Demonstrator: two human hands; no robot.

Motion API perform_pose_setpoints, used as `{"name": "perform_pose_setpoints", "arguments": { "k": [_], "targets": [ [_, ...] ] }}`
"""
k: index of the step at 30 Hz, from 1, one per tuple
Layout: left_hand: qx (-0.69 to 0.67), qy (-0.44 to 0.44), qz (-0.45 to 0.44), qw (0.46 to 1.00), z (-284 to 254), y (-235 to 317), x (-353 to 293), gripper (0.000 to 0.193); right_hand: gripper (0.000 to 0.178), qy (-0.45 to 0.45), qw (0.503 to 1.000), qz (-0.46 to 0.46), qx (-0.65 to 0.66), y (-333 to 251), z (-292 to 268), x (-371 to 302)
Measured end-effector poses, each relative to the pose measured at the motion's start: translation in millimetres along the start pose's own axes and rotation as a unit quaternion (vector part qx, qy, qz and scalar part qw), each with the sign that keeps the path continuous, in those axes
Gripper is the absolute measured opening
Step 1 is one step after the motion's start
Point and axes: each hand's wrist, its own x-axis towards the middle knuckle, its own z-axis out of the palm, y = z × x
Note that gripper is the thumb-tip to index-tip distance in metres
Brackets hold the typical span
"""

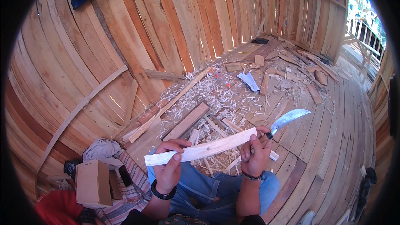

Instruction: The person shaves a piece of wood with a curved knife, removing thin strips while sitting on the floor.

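Note:
A pale, flat wooden strip (208, 149) is held crosswise above my lap, a small dark knot near its middle. My left hand (167, 167) grips its left end, thumb on the near face and fingers behind. At the strip's right end, my right hand (256, 154) is closed with the thumb against the wood. That same hand also holds a curved knife (288, 118) by its dark handle, the shiny blade pointing up and to the right, away from the strip. The fingers behind the strip are partly hidden.
Wood shavings (196, 89) cover the floor ahead, among offcuts (314, 93) and a thick board (186, 121). A white-blue sheet (248, 81) lies there. Left of me, a cardboard box (92, 183) and dark phone (124, 176) rest on striped cloth (135, 164). A plank wall (166, 25) stands behind.

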Motion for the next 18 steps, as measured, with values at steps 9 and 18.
{"name": "perform_pose_setpoints", "arguments": {
  "k": [9, 18],
  "targets": [
    [-0.032, -0.010, -0.151, 0.988, 4.4, 6.4, -1.3, 0.031, 0.023, 0.019, 0.999, 0.017, -0.020, 4.3, -1.7, 4.5],
    [0.024, 0.037, -0.173, 0.984, -15.0, -46.7, 0.4, 0.034, 0.019, 0.008, 0.955, 0.066, -0.289, 65.6, -44.9, 37.9]
  ]
}}
